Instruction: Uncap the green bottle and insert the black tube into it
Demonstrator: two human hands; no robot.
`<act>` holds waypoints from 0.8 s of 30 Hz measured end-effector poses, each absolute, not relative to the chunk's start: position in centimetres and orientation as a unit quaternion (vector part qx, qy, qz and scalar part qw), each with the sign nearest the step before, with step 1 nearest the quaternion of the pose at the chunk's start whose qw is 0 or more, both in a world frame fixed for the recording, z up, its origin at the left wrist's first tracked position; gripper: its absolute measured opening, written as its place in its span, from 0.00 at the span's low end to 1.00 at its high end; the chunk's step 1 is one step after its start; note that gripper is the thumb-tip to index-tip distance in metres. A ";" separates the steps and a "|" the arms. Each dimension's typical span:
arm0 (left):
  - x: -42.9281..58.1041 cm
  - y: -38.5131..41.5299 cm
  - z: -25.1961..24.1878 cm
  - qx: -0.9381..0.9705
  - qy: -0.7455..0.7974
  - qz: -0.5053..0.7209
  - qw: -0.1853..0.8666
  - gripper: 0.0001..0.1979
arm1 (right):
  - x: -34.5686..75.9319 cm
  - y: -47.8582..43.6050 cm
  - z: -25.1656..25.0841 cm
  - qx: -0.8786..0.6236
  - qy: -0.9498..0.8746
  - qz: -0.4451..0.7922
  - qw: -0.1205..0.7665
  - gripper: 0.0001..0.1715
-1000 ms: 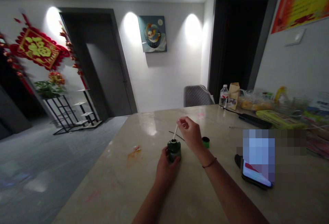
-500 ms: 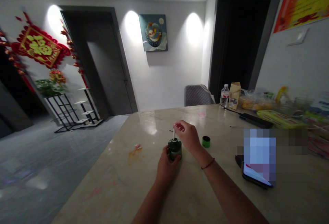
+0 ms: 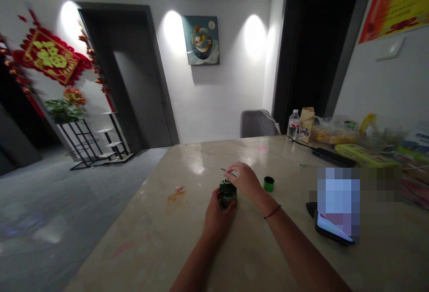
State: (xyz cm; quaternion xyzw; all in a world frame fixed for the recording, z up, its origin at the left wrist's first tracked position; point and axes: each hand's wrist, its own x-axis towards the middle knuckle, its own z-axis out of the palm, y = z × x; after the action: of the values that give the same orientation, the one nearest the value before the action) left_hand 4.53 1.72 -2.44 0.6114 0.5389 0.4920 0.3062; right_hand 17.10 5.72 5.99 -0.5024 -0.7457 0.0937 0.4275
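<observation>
My left hand (image 3: 217, 215) is wrapped round a small dark green bottle (image 3: 228, 192), which stands upright on the table with its narrow mouth uncovered. Just over that mouth, my right hand (image 3: 244, 179) has its fingertips pinched together. A white stick in this pinch is mostly hidden by the fingers and the bottle neck. Behind the bottle a thin dark rod (image 3: 224, 169) shows, partly covered by the right fingers. A green cap (image 3: 268, 184) rests on the table to the right of the bottle, close to my right forearm.
The stone-like table (image 3: 161, 243) bears a small wrapper (image 3: 179, 189) beside an orange stain on the left. To the right lies a phone (image 3: 335, 228), partly blurred out. Farther back stand a water bottle (image 3: 293, 124) and a paper bag (image 3: 306, 124). A grey chair (image 3: 258, 123) is behind.
My right hand has moved down towards the bottle mouth. The white stick, which stood out above the neck, has gone lower into the bottle. The left hand keeps its hold.
</observation>
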 end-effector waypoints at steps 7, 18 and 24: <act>4.5 1.7 -2.5 0.605 0.545 0.494 0.304 0.28 | 17.1 5.6 5.7 -0.514 -0.752 0.114 0.397 0.06; 4.5 1.8 -2.7 0.619 0.541 0.486 0.295 0.28 | 17.6 6.0 5.4 -0.506 -0.748 0.162 0.398 0.07; 4.5 1.7 -2.4 0.612 0.557 0.475 0.298 0.28 | 18.9 7.0 5.3 -0.537 -0.706 0.197 0.417 0.14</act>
State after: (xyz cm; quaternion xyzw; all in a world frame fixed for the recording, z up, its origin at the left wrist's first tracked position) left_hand 4.53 1.67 -2.39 0.6118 0.5575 0.4754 0.2981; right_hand 18.94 6.98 5.34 -0.5370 -0.7064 0.1969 0.4170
